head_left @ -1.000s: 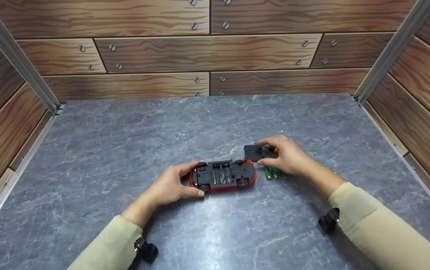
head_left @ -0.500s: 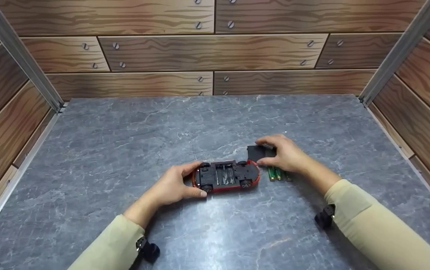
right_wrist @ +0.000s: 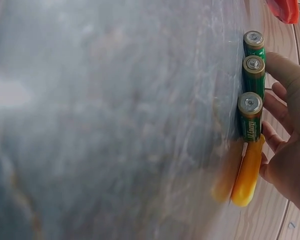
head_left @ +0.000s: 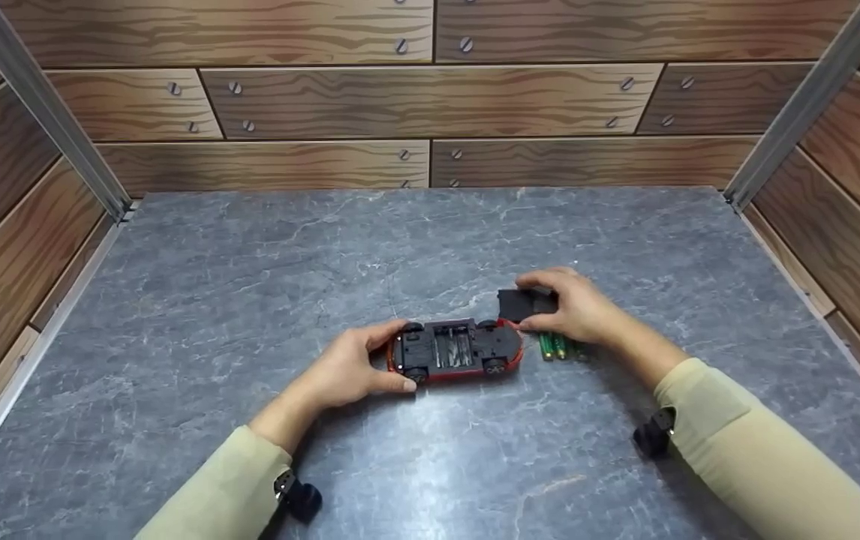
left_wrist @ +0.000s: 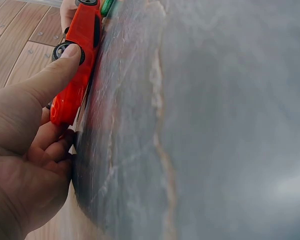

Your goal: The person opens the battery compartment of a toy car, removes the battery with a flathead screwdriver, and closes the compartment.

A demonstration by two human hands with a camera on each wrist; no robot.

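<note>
A red toy car lies upside down, its black underside up and its battery bay uncovered. My left hand grips its left end, thumb on the near side and fingers on the far side. In the left wrist view, the thumb presses the red car by a wheel. My right hand holds a black battery cover between thumb and fingers, just beyond the car's right end. Green batteries lie beside the right thumb. The right wrist view shows the batteries in a row; the cover is hidden there.
A yellow handle, seemingly a screwdriver's, lies by the batteries under the right hand. The grey marbled table is bounded by wood-patterned walls at the back and sides.
The head view has shifted slightly. A yellow bit seen within the right hand a second ago is now hidden, and more of the black cover shows there. The left hand keeps its grip.
</note>
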